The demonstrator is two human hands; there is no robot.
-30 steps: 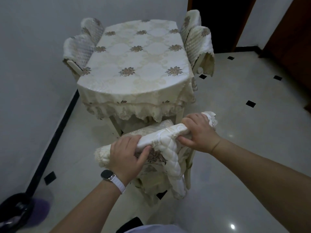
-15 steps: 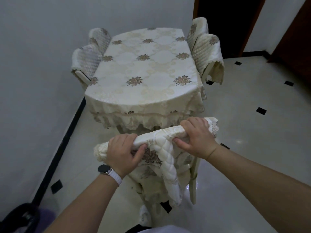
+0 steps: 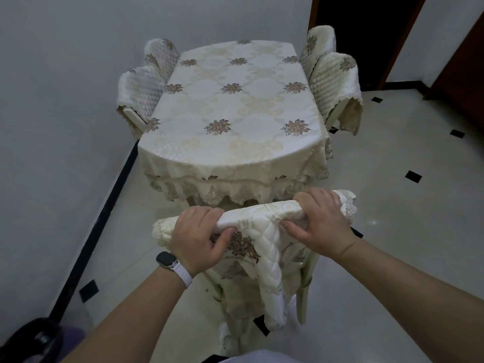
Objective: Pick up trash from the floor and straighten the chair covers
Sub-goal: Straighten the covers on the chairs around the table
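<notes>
Quilted cream chair cover (image 3: 264,247): we find it bunched over the top rail of the nearest chair (image 3: 303,297), which is drawn up to the near end of the table. One quilted flap hangs down the chair back toward us. A brown flower motif shows between the hands, and lace trim shows at both ends of the rail.

Left hand (image 3: 195,237): clenched on the cover toward the left end of the rail, fingers curled over the top, thumb tucked under the fold. A smartwatch (image 3: 166,259) on a white band sits on that wrist.

Right hand (image 3: 319,221): gripping the cover toward the right end, fingers over the top, thumb pressed into the fabric beneath.

Beyond the chair we note the table under a cream floral tablecloth (image 3: 230,106) with a lace hem. Two covered chairs stand on each long side; the near right cover (image 3: 335,82) hangs askew, one corner drooping.

Pale tiled floor (image 3: 392,205) with small black insets. A black baseboard (image 3: 104,213) runs along the left wall. A dark object (image 3: 31,341) at bottom left; we cannot tell what it is.
</notes>
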